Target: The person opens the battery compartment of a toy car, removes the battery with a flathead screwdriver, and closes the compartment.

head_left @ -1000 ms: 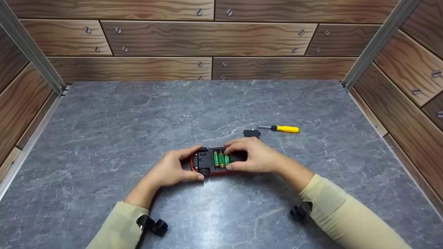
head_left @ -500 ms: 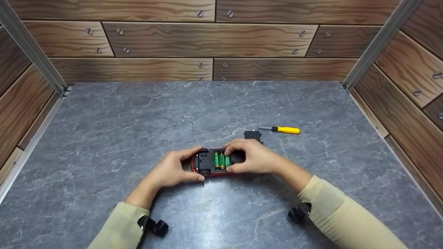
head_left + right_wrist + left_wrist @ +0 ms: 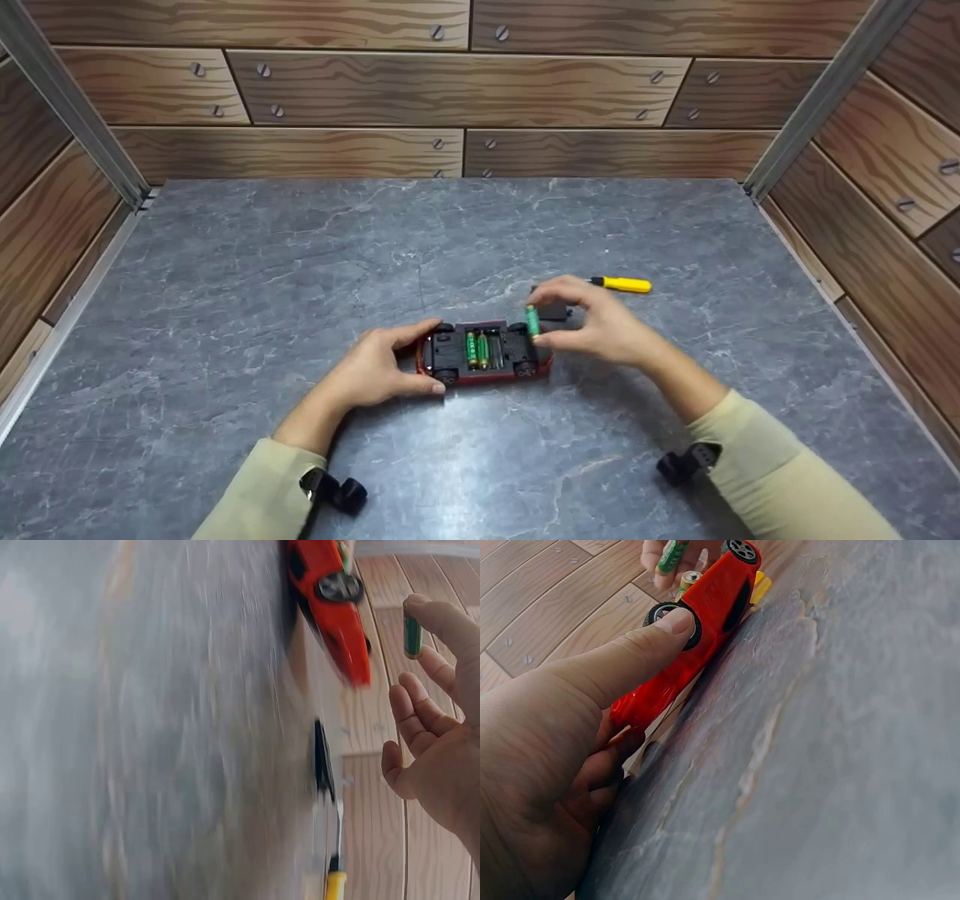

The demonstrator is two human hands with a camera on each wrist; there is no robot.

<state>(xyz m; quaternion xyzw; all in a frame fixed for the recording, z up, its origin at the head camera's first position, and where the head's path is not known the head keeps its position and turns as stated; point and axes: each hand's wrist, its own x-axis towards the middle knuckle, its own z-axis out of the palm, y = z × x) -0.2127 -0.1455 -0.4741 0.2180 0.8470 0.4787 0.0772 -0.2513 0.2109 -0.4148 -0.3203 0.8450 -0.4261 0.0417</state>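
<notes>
A red toy car (image 3: 450,352) lies upside down on the table, its black underside and wheels facing up. Two green batteries (image 3: 477,350) sit side by side in its uncovered battery bay, and the slot to their right holds none. My left hand (image 3: 379,365) grips the car's left end, thumb on the near wheel (image 3: 676,621) and fingers round the far side. Above the car's right end, my right hand (image 3: 600,322) pinches a green battery (image 3: 532,321) by its two ends between thumb and finger. In the right wrist view this battery (image 3: 412,631) hangs clear of the car.
Behind the right hand lies a black battery cover (image 3: 555,312), partly hidden. A screwdriver (image 3: 626,285) with a yellow handle lies just beyond it, its shaft mostly covered by the hand. Wood-patterned walls (image 3: 450,86) enclose the grey marbled table (image 3: 337,247) at the back and sides.
The right hand has lifted the rightmost battery out of the bay and moved up and right with it, uncovering the car's right end. The left hand keeps its grip.
</notes>
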